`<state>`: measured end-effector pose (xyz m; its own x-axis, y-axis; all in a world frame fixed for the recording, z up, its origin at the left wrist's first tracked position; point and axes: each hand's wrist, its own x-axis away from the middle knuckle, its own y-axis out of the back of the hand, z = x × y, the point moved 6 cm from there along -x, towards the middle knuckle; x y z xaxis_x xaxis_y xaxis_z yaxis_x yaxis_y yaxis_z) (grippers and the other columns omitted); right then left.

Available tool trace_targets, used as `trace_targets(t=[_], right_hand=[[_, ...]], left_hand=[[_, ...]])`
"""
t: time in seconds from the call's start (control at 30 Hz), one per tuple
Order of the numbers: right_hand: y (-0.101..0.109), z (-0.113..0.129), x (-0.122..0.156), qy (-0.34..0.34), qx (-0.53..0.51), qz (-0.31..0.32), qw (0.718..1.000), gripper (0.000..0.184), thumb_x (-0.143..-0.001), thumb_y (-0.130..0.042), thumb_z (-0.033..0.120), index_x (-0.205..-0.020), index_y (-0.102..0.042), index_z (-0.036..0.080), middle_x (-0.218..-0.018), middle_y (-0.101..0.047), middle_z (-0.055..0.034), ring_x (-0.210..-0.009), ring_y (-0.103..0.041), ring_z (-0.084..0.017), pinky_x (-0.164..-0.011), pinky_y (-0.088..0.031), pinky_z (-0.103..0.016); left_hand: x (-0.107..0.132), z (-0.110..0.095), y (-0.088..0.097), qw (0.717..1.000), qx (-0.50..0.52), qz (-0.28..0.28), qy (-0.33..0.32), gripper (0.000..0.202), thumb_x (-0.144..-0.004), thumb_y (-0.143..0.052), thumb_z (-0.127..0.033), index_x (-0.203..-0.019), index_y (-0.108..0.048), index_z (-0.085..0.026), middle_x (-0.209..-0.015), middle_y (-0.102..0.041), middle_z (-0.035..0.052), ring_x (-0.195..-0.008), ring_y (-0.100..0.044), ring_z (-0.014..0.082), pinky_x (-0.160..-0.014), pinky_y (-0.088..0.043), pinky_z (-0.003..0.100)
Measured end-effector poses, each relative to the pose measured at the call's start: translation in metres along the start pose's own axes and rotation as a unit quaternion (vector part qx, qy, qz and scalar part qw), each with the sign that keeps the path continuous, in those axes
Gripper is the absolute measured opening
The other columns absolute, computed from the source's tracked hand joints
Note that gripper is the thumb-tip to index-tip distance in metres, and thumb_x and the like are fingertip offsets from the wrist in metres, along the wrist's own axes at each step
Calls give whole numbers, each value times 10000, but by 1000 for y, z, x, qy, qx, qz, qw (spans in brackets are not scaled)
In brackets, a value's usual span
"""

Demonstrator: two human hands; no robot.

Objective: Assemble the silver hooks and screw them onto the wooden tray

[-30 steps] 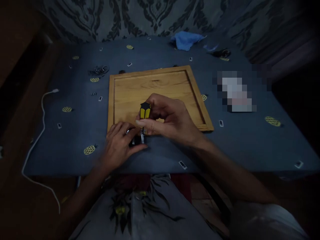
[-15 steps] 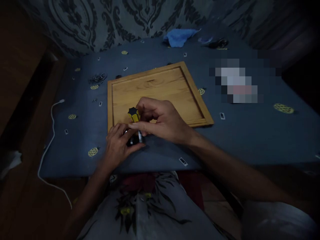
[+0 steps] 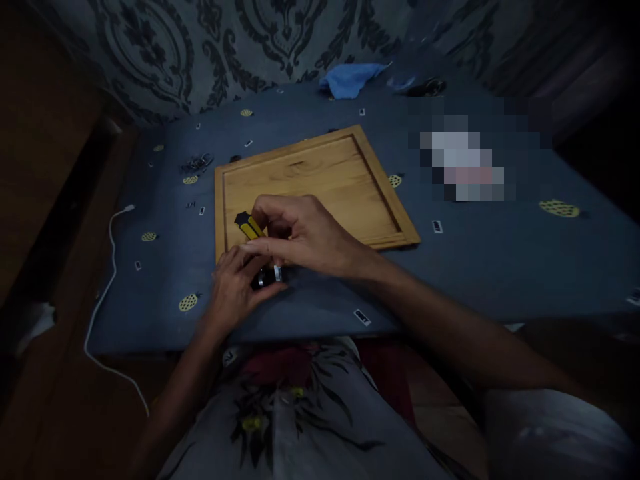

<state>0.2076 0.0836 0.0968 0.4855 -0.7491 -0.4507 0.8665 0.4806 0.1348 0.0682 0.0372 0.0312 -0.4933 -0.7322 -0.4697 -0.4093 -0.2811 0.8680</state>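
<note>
Fingers of the right hand (image 3: 305,233) pinch the handle (image 3: 251,228); left hand (image 3: 234,283) grips the dark part (image 3: 269,276). Handle likely light, stiff (ridges should limit slip), best held by its sides.

The desk (image 3: 475,267) is covered by a dark blue cloth (image 3: 300,320) printed with pineapples. A framed wooden board (image 3: 320,167) is laid between its far and near edges. Small dark pieces (image 3: 197,163) are heaped toward the left edge, where a white cable (image 3: 114,253) is draped. A blue rag (image 3: 350,79) is placed by the far edge.
</note>
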Motion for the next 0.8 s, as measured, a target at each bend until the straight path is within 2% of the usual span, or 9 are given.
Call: trace_targets(t=[0.13,0.23,0.3,0.37,0.5,0.63,0.8], right_hand=[[-7,1,-1,39,43,-17,998,290,-881,-705,267,-761,-446,215,-691,-443,67,-651,-456,-78,-588,-390,-210],[-2,2,4,67,48,-86,993,295,-899,-705,332,-774,-462,222,-699,-462,63,-629,-464,-80,-579,-411,-219],[4,-1,8,50,30,-133,989,310,-907,-704,369,-778,-459,231,-716,-472,58,-593,-468,-80,-544,-425,-221],[8,-7,12,12,10,-154,988,346,-900,-714,424,-771,-452,237,-735,-486,51,-563,-466,-81,-497,-428,-224],[10,-12,15,-8,-15,-146,989,425,-868,-732,538,-764,-452,236,-722,-474,52,-538,-454,-78,-444,-413,-224],[9,-11,15,3,-16,-141,990,439,-882,-721,541,-756,-435,232,-700,-430,61,-545,-454,-73,-448,-403,-213],[7,-11,16,-8,-11,-130,991,444,-884,-710,565,-759,-434,241,-699,-445,52,-563,-475,-92,-451,-406,-219]], left_hand=[[2,1,-1,1000,17,-11,-3,379,-909,-702,-561,-1056,-744,-215,-1096,-703,95,-1008,-663,282,-859,-558,428],[0,1,-1,1000,29,6,3,402,-903,-702,-576,-1060,-742,-208,-1083,-703,92,-1010,-656,280,-873,-555,444],[-1,1,-1,999,38,22,12,408,-898,-710,-572,-1073,-736,-204,-1050,-701,81,-990,-650,262,-886,-551,442],[-2,2,-1,998,45,31,20,413,-902,-711,-564,-1106,-728,-205,-1039,-699,73,-980,-645,247,-896,-546,437],[-2,1,1,998,54,26,10,433,-910,-696,-573,-1142,-711,-208,-1040,-698,70,-974,-648,242,-880,-538,427],[-3,1,1,998,52,19,3,430,-904,-699,-578,-1122,-710,-207,-1035,-701,68,-969,-650,245,-862,-537,416],[-3,0,1,999,43,15,3,411,-911,-692,-576,-1072,-715,-198,-1025,-700,70,-957,-646,242,-858,-537,415]])
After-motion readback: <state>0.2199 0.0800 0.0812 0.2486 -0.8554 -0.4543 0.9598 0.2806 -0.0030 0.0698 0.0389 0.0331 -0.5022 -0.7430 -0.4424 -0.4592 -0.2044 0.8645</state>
